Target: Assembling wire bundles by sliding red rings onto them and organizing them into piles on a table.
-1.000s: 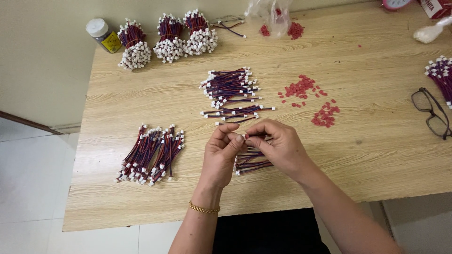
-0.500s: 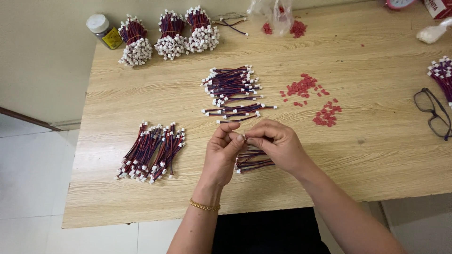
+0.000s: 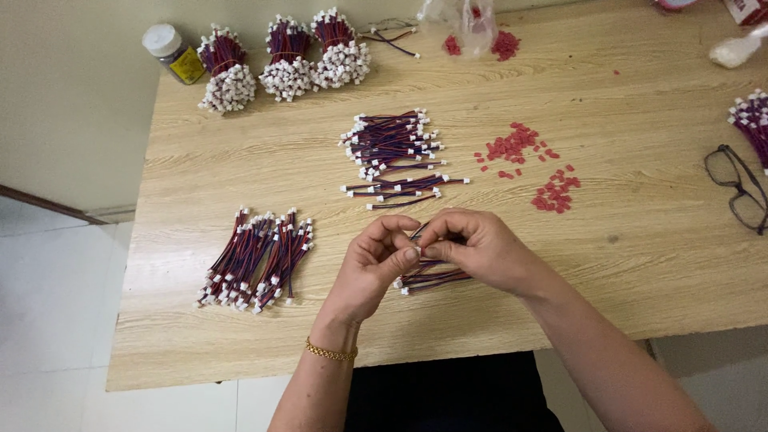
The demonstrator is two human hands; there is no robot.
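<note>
My left hand (image 3: 374, 264) and my right hand (image 3: 477, 250) meet above the near middle of the wooden table (image 3: 640, 264), fingertips pinched together on one short red-and-dark wire lead with a white connector (image 3: 417, 237). Most of that lead is hidden by my fingers. Under my hands lies a small bunch of the same leads (image 3: 432, 279). A loose pile of leads (image 3: 394, 152) sits just beyond my hands. A laid-out pile of leads (image 3: 258, 258) rests to the left of my left hand.
Three tied bundles of leads (image 3: 284, 58) stand at the far left by a small capped jar (image 3: 172, 53). Small red plastic pieces (image 3: 528, 164) are scattered right of centre. A pair of glasses (image 3: 740, 196) and another bundle (image 3: 754, 122) lie at the right edge; a plastic bag (image 3: 468, 20) is at the back.
My hands have stayed in the same place, with only small finger movements on the lead. Nothing else on the table has moved.
</note>
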